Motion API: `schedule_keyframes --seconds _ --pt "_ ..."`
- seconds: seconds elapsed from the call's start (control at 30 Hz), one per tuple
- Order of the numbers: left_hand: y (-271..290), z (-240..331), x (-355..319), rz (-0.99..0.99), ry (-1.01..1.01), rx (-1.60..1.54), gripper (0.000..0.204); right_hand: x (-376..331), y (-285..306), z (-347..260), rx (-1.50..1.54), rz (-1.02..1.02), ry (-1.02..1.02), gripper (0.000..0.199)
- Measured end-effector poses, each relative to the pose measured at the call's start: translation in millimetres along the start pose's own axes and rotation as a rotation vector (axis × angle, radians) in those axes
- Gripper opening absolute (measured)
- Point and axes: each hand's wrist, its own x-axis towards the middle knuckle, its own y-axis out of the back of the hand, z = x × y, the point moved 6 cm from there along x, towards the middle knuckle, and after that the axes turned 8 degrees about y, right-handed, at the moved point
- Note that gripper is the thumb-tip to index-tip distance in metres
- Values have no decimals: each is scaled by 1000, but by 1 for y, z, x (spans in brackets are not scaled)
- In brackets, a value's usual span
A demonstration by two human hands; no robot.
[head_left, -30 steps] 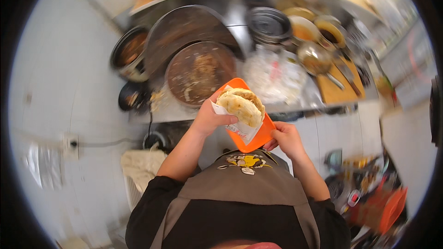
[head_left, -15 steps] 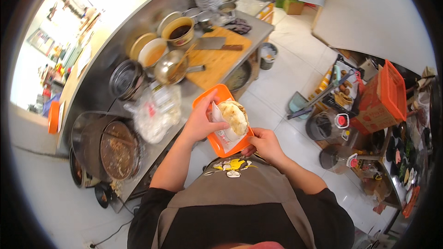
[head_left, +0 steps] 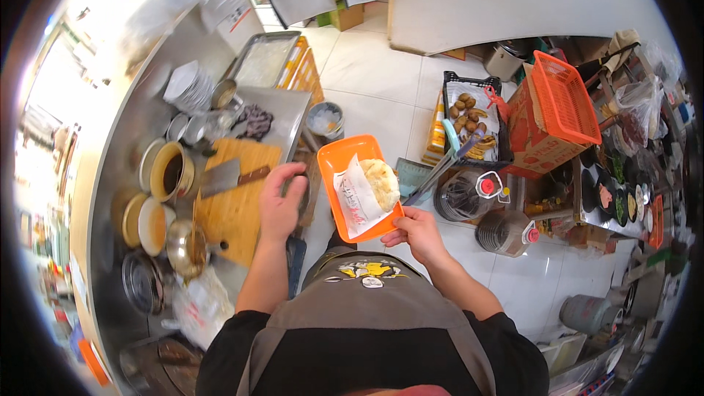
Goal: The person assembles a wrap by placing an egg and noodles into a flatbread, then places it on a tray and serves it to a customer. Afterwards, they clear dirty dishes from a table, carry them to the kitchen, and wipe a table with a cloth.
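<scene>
An orange plastic tray (head_left: 339, 148) is held in front of my apron by my right hand (head_left: 419, 236), its fingers gripping the near right corner. Inside the tray lies a round, pale browned flatbread (head_left: 380, 182), partly tucked in a white printed paper sleeve (head_left: 356, 202). Off the tray's left side, my left hand (head_left: 281, 202) is empty, with its thumb and fingers apart. Below that hand, on the steel counter, lies a wooden cutting board (head_left: 242, 213) with a cleaver (head_left: 221, 178) across it.
Bowls of sauce (head_left: 173, 170), a metal pan (head_left: 186, 248) and stacked white plates (head_left: 189, 88) crowd the counter at left. A bin (head_left: 325, 120) stands by its end. At right are a black crate (head_left: 479, 117) of potatoes, large plastic jugs (head_left: 506, 232) and a carton topped by an orange basket (head_left: 563, 95).
My left hand has let go of the flatbread's paper sleeve and moved left, away from the tray. The view has turned right, and my right hand keeps the tray.
</scene>
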Motion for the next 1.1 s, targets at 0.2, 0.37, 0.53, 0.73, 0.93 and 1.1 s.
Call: schedule_keyframes --seconds 0.2,0.37,0.53,0.73,0.93,1.1 --pt "43 -66 124 79 215 -222 9 116 -6 -49 45 113 79 29" --pt "40 -77 244 -14 248 -219 9 226 -23 -103 131 184 141 28" --pt "-3 -79 355 -81 198 -178 13 337 -11 -157 167 214 177 27" --pt "-61 -110 493 -114 206 -317 17 477 40 -218 113 257 180 30" --pt "-131 -119 639 -41 278 -369 35 608 90 -310 -40 207 151 28" --pt "-177 -102 772 -104 265 -279 34 720 86 -374 -91 63 50 24"
